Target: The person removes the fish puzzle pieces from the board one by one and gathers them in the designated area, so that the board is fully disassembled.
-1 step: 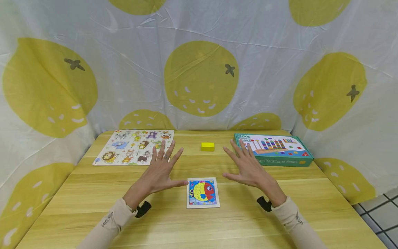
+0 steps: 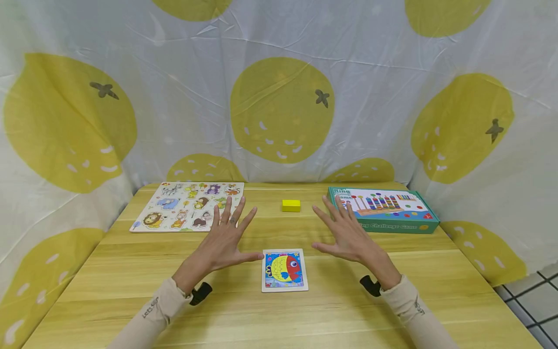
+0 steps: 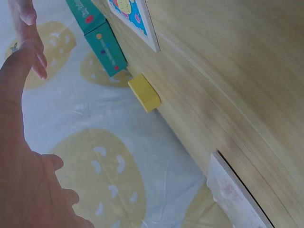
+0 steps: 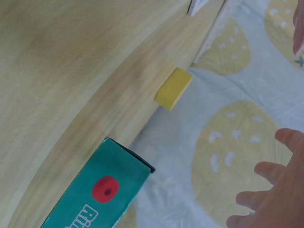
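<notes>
Both hands hover above the table with fingers spread and hold nothing. My left hand [image 2: 224,242] is between the animal puzzle board [image 2: 167,215] and a small fish puzzle [image 2: 285,270] in a white frame; in the head view its thumb tip overlaps the frame's left edge, and I cannot tell whether they touch. To the right of the fish puzzle is my right hand [image 2: 348,237], its fingertips overlapping the near left part of a green Ring Challenge Game box [image 2: 392,226]. A yellow block [image 2: 291,206] lies farther back, between the two hands. It also shows in the right wrist view as a yellow block [image 4: 174,89].
The wooden table [image 2: 261,320] ends at the back and sides against a white curtain [image 2: 187,97] with yellow fruit prints. A tiled floor [image 2: 532,300] shows past the right edge. Each wrist carries a black strap mount [image 2: 201,293].
</notes>
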Available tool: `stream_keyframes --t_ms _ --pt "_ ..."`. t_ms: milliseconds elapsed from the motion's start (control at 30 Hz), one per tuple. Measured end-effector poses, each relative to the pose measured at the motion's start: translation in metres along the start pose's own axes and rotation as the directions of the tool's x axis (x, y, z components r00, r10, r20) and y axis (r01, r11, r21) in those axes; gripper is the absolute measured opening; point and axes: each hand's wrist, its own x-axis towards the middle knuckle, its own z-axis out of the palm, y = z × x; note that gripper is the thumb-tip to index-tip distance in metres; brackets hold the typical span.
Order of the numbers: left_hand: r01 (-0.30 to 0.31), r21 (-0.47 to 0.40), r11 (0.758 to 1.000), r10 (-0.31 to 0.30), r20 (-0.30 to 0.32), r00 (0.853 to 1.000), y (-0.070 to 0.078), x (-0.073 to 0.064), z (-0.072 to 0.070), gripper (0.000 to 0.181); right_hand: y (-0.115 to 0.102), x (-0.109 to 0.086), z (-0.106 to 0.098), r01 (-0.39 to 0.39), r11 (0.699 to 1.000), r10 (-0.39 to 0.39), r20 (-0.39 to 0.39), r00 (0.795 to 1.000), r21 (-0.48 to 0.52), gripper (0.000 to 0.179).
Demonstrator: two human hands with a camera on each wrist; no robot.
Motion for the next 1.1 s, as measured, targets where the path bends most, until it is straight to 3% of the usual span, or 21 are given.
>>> stream_keyframes --t_ms 200,333,433,533,667,767,833,1033,1100 --pt "0.000 -0.033 0.999 0.001 0.025 1.000 0.001 0.000 0.000 0.110 -0.001 -0.001 0.001 -0.014 0.999 0.013 0.015 1.000 0.050 0.087" --pt "0.009 -0.130 0.991 0.007 0.122 0.993 0.003 -0.002 0.004 0.114 -0.004 0.000 0.003 -0.003 0.988 -0.001 0.022 1.000 0.155 0.076" --pt "0.028 -0.236 0.971 0.034 0.257 0.966 0.006 -0.004 0.011 0.116 -0.010 0.005 0.007 -0.004 0.965 -0.011 0.057 0.998 0.261 0.065" --pt "0.071 -0.306 0.949 0.053 0.378 0.924 0.010 -0.006 0.019 0.116 -0.018 0.012 0.014 -0.029 0.931 -0.017 0.122 0.992 0.364 0.058" --pt "0.117 -0.316 0.942 0.041 0.453 0.891 0.015 -0.006 0.027 0.112 -0.030 0.023 0.025 -0.040 0.849 -0.067 0.183 0.981 0.526 0.052" --pt "0.132 -0.314 0.940 0.036 0.475 0.879 0.018 -0.005 0.030 0.111 -0.038 0.031 0.033 -0.030 0.793 -0.115 0.198 0.974 0.608 0.050" --pt "0.141 -0.317 0.938 0.034 0.488 0.872 0.020 -0.005 0.032 0.111 -0.042 0.035 0.038 -0.027 0.773 -0.135 0.207 0.969 0.633 0.050" --pt "0.168 -0.323 0.931 0.025 0.516 0.856 0.021 -0.008 0.035 0.108 -0.048 0.042 0.051 -0.055 0.789 -0.145 0.272 0.951 0.612 0.046" --pt "0.171 -0.323 0.931 0.021 0.515 0.857 0.020 -0.008 0.035 0.106 -0.048 0.043 0.053 -0.063 0.792 -0.145 0.287 0.947 0.607 0.043"
